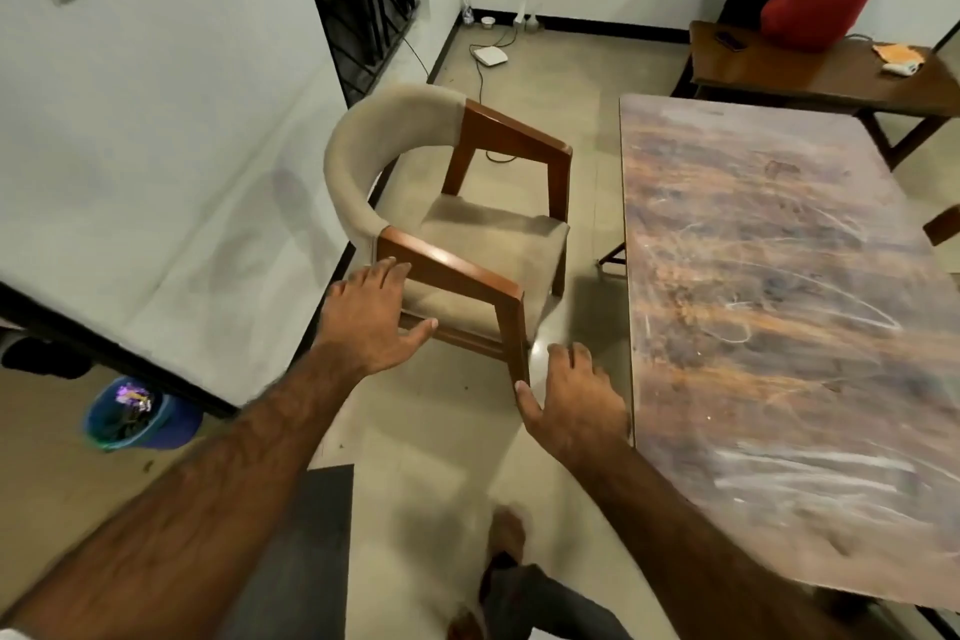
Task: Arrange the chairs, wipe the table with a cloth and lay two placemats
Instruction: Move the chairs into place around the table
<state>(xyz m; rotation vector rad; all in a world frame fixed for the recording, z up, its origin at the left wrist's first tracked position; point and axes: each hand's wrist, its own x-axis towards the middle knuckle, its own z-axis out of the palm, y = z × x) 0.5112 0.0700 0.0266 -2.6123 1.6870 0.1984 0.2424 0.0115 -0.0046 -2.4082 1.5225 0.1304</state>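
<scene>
A wooden armchair [483, 239] with a beige seat and a curved beige back stands on the floor left of the table [779, 276], facing it. My left hand [371, 314] reaches to the near armrest with straight fingers spread, its fingertips at the armrest's back end. My right hand [576, 400] hovers with relaxed fingers beside the near front leg, its thumb touching the foot of that leg. Neither hand holds anything. The table top is brown and streaked with white marks.
A white wall runs close behind the chair on the left. A blue bin [135, 418] stands at the lower left. A wooden bench [810, 68] with an orange cloth [896, 53] is behind the table, a person in red beside it. Another chair's corner [943, 224] shows at the right edge.
</scene>
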